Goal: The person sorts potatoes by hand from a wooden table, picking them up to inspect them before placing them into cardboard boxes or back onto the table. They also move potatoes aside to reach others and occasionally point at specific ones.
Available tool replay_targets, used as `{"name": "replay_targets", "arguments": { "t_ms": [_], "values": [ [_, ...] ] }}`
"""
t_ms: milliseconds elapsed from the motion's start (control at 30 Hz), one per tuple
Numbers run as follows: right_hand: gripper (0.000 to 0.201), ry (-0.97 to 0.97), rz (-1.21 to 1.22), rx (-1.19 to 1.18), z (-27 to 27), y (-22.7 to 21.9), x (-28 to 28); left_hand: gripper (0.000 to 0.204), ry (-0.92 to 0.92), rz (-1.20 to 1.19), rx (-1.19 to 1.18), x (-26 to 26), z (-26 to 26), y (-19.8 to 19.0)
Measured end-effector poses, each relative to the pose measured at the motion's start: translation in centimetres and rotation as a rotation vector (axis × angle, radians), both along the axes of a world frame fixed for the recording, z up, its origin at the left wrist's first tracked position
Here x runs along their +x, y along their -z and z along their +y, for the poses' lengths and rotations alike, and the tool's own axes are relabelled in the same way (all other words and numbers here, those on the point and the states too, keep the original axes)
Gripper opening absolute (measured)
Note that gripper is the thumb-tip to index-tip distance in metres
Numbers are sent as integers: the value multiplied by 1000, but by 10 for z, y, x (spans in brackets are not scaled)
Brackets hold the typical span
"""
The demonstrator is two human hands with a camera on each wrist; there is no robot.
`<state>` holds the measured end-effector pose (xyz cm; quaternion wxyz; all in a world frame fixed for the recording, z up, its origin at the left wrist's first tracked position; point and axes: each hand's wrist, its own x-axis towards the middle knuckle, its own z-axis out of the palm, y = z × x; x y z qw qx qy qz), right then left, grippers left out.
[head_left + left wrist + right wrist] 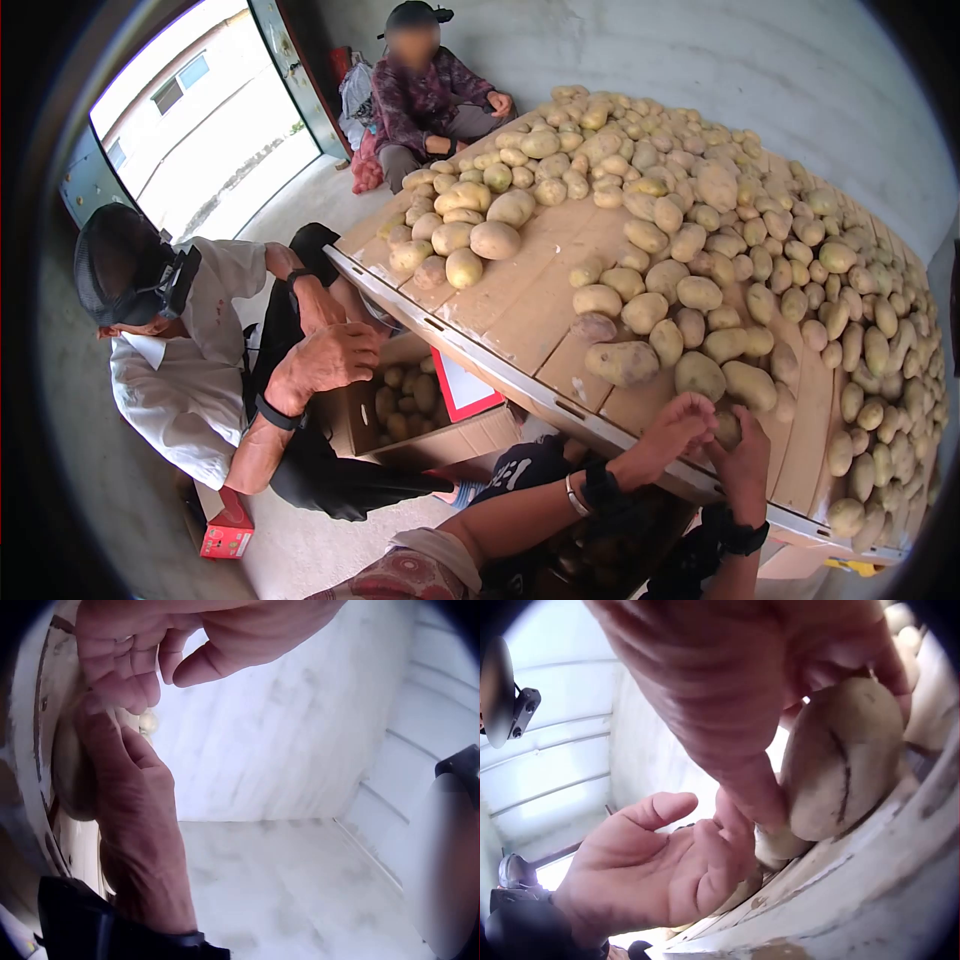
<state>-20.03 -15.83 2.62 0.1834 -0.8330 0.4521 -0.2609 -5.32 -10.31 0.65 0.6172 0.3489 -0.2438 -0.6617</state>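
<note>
Near the table's front edge, the right hand [742, 462] [142, 817] [720, 682] grips a potato [728, 428] [847, 761] between thumb and fingers. A dark line runs along that potato's skin in the right wrist view. Just beside it is the left hand [672, 440] [217, 637] [667, 874], palm turned up, fingers loosely bent and nothing in it. Its fingertips come close to the right hand; whether they touch cannot be told. Many loose potatoes [700, 375] lie on the table [500, 310] behind both hands.
At the left, a seated person in a white shirt [180, 390] is beside a cardboard box [470, 436] of potatoes. Another person in a patterned top [400, 105] sits at the table's far end. A red-and-white panel [466, 385] stands at the box. The doorway is at upper left.
</note>
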Motion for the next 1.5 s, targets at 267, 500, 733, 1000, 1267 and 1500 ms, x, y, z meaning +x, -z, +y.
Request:
{"name": "replay_targets", "arguments": {
  "t_ms": [267, 500, 733, 1000, 1267, 1500],
  "values": [
    [49, 55, 62, 103, -4, -5, -2, 15, -413, -429, -189, 21, -6, -24],
    [31, 115, -493, 533, -16, -17, -25, 36, -318, -562, -159, 25, -16, -31],
    [30, -86, -1558, 1186, -22, -9, -27, 46, -218, -620, -136, 22, -24, -29],
    [26, -41, -1733, 1231, -23, -4, -28, 49, -63, -1228, -269, 26, -29, -21],
    [31, -12, -1881, 1429, -18, 3, -19, 61, 68, -1501, -412, 26, -34, -31],
    [31, 8, -1813, 1380, -17, 4, -18, 63, 58, -1611, -418, 22, -36, -36]
  ]
}}
